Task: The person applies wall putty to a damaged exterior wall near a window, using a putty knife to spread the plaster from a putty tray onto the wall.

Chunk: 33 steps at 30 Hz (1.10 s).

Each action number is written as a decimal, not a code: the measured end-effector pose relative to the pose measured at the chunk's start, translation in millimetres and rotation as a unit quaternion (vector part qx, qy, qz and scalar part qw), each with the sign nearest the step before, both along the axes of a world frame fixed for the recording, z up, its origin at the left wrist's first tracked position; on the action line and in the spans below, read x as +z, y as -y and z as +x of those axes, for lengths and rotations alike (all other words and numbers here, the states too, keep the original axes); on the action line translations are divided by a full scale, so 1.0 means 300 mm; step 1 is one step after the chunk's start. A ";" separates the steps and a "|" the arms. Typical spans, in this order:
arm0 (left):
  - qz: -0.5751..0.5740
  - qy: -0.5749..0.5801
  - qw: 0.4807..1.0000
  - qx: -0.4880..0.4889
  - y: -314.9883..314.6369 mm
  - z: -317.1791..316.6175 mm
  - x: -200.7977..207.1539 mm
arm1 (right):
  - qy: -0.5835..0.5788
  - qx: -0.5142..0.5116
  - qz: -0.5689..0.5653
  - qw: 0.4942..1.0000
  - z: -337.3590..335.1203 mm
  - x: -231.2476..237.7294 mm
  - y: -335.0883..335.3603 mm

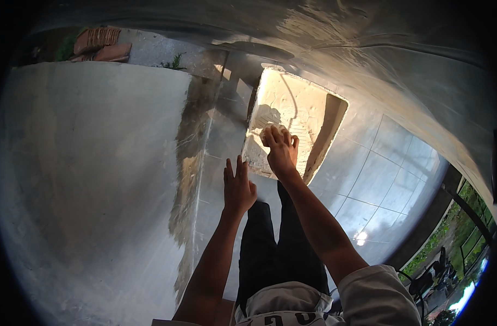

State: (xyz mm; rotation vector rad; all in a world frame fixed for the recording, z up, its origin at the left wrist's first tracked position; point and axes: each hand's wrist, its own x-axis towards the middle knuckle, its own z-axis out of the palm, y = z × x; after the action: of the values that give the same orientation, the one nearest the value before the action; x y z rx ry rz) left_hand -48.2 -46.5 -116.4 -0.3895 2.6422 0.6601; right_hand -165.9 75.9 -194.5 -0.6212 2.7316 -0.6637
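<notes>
A rectangular tub [330, 138] with a pale, crusted rim stands on the floor, coated inside with a cream-coloured paste [273, 89]. My right hand [283, 152] reaches over the tub, fingers curled down at the paste. Something pale shows around the fingertips; whether it is a separate lump or paste on the fingers, I cannot make out. Ridged marks and a thin curved line run across the paste beyond this hand. My left hand [239, 187] hovers by the tub's near left corner, fingers stretched and spread, holding nothing.
Grey floor tiles [368, 174] surround the tub, with sunlight shining on those at right. A broad grey wall-like surface [96, 163] fills the left, its edge rough. Stacked terracotta tiles [103, 46] lie at the far left. A large draped sheet [401, 65] hangs across the top right.
</notes>
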 end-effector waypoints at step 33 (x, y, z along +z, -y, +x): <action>0.008 -0.022 0.999 0.022 -0.038 0.044 0.075 | 0.042 0.039 0.007 0.998 0.178 -0.024 -0.078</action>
State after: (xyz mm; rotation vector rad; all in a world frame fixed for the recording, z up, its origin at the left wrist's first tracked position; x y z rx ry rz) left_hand -35.0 -35.0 -93.9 -0.4357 2.6748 0.7101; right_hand -112.4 99.3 -201.8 -0.6781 2.6183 -0.6361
